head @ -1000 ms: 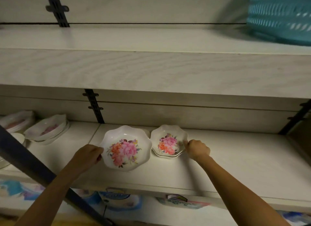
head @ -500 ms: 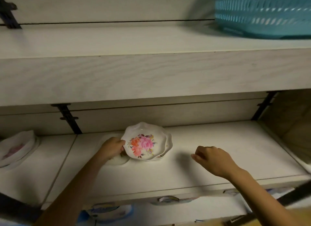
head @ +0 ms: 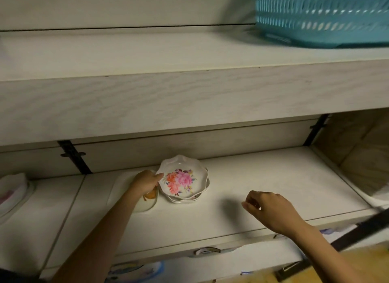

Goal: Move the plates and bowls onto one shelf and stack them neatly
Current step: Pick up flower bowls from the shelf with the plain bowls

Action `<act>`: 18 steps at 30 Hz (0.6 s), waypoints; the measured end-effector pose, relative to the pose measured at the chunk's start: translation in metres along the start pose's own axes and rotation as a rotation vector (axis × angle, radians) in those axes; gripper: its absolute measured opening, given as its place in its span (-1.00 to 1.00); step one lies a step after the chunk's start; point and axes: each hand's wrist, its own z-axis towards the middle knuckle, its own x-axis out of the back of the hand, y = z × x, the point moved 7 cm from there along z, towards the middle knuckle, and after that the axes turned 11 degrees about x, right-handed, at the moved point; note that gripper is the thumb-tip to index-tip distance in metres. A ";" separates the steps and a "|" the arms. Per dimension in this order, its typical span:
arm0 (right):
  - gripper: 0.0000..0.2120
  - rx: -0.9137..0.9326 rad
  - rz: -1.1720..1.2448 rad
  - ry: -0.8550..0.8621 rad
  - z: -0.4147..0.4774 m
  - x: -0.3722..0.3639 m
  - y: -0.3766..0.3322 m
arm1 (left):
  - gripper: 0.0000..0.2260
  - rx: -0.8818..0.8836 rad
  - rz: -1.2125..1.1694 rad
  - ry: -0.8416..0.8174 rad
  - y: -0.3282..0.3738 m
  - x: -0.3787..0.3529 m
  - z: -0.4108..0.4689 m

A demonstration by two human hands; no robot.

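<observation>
A white scalloped bowl with pink and orange flowers (head: pixel 181 179) rests tilted on a small stack of like bowls (head: pixel 189 199) on the middle shelf (head: pixel 273 183). My left hand (head: pixel 146 182) grips the top bowl's left rim. Under that hand lies a flat white plate (head: pixel 145 206) with an orange mark, mostly hidden. My right hand (head: pixel 267 209) hovers over the shelf to the right of the stack, fingers loosely curled, holding nothing. More flowered dishes (head: pixel 12 193) sit at the far left.
A teal plastic basket (head: pixel 324 15) stands on the upper shelf (head: pixel 147 57) at the right. Black brackets (head: pixel 73 158) run up the back wall. Packaged items show on the shelf below. A dark bar (head: pixel 362 228) crosses the lower right.
My left hand has set the flowered bowl onto the bowl at the right. My right hand let go of that bowl and drew back to the right. The view shifted right.
</observation>
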 end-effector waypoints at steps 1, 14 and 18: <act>-0.69 0.004 0.003 0.002 0.001 0.000 -0.001 | -0.59 -0.011 0.054 0.033 0.001 0.002 -0.002; -0.72 0.234 -0.022 -0.023 0.029 -0.005 -0.053 | -0.78 -0.175 0.340 0.396 -0.030 0.041 -0.085; -0.71 0.364 -0.020 -0.066 0.038 -0.012 -0.085 | -0.80 -0.164 0.259 0.415 -0.056 0.047 -0.123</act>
